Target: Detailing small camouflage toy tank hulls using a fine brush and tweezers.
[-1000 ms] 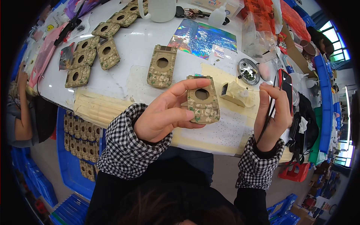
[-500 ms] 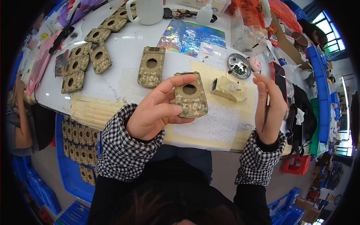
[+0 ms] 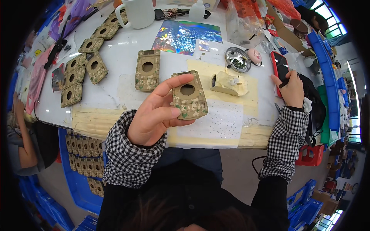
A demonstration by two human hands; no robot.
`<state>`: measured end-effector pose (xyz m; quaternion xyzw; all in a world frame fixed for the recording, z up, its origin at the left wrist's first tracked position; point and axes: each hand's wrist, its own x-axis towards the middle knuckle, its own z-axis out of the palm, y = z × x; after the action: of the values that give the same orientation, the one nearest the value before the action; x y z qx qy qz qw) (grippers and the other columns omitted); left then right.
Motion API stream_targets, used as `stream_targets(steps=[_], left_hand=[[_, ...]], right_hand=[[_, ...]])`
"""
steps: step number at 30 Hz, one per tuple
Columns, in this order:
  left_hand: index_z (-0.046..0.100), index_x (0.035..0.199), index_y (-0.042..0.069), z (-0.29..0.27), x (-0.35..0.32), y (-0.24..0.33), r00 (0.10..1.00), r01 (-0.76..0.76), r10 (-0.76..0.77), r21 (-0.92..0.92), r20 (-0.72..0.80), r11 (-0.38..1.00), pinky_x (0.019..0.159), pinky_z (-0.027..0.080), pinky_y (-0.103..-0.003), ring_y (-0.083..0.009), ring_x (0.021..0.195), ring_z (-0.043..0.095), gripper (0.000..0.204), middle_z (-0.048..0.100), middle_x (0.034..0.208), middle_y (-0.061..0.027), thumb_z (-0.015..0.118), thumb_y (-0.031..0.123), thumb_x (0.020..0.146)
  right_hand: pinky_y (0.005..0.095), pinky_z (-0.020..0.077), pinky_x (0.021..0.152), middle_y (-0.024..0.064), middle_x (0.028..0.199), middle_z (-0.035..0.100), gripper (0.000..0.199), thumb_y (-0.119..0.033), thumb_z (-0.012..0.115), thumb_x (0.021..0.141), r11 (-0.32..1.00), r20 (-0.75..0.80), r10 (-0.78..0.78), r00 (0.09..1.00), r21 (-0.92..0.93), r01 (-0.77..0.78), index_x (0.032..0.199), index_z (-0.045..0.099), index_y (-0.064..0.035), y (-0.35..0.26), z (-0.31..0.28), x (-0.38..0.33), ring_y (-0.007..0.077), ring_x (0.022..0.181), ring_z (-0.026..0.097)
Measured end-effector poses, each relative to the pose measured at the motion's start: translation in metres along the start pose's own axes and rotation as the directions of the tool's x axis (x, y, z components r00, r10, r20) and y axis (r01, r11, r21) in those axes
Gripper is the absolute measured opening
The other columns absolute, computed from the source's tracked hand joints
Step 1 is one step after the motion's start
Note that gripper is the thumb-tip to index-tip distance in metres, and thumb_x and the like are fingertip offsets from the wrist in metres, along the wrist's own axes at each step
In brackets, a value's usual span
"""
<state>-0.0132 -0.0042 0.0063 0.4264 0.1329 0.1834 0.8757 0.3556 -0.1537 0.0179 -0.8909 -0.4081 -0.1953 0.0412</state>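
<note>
While your left hand (image 3: 151, 116) clamps a round-holed tan-camouflage shell (image 3: 191, 102) mid-frame, completion and your right hand's (image 3: 292, 90) grip are unclear.

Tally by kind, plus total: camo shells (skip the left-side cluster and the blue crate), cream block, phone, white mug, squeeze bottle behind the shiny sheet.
Camo shells: 2 (held shell in the left hand, loose shell beyond it)
Cream block: 1
Phone: 1
White mug: 1
Squeeze bottle: 1
Total: 6

One held shell (image 3: 189, 104), one phone (image 3: 282, 66), one mug (image 3: 139, 14)
</note>
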Motion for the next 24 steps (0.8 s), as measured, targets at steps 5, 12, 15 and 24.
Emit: stream_targets(steps=[5,12,15,24], left_hand=[[0.024,0.145,0.003,-0.003,-0.001,-0.002,1.0,-0.007,0.007,0.008,0.012,1.0,0.088,0.055,-0.03,-0.0346,0.121,0.052,0.071,0.044,0.136,-0.0171,0.057,0.012,0.082],[0.023,0.145,0.003,-0.002,-0.002,-0.001,1.0,-0.01,0.009,0.026,0.027,1.0,0.088,0.055,-0.03,-0.0333,0.12,0.053,0.071,0.045,0.134,-0.0161,0.057,0.014,0.083],[0.023,0.145,0.003,-0.003,-0.001,-0.002,0.999,-0.014,0.013,0.027,0.031,1.0,0.089,0.055,-0.031,-0.0328,0.12,0.053,0.071,0.045,0.134,-0.0158,0.057,0.014,0.083],[0.024,0.145,0.003,-0.002,0.001,-0.002,1.0,0.019,-0.019,0.02,-0.004,1.0,0.085,0.057,-0.031,-0.0345,0.119,0.053,0.074,0.043,0.136,-0.0182,0.059,0.016,0.081]], right_hand=[[0.0435,0.0503,0.067,0.0173,0.081,0.062,0.062,-0.058,0.074,0.069,0.997,0.008,0.069,0.998,-0.03,-0.069,0.088,0.051,-0.0037,0.002,0.009,0.009,0.0341,0.079,0.062],[0.0426,0.0497,0.067,0.0179,0.078,0.063,0.063,-0.059,0.075,0.067,1.0,-0.01,0.019,1.0,0.015,-0.019,0.085,0.052,-0.0033,0.016,0.018,0.019,0.035,0.076,0.062],[0.0421,0.0494,0.067,0.0185,0.078,0.063,0.062,-0.057,0.075,0.068,0.998,-0.004,0.035,0.999,0.045,-0.035,0.084,0.052,-0.0025,0.012,0.012,0.017,0.0351,0.076,0.062],[0.0362,0.0447,0.061,0.0132,0.072,0.061,0.039,-0.037,0.071,0.083,0.966,-0.404,0.142,0.904,0.255,-0.038,0.082,0.056,-0.001,0.013,-0.045,-0.013,0.0268,0.065,0.057]])
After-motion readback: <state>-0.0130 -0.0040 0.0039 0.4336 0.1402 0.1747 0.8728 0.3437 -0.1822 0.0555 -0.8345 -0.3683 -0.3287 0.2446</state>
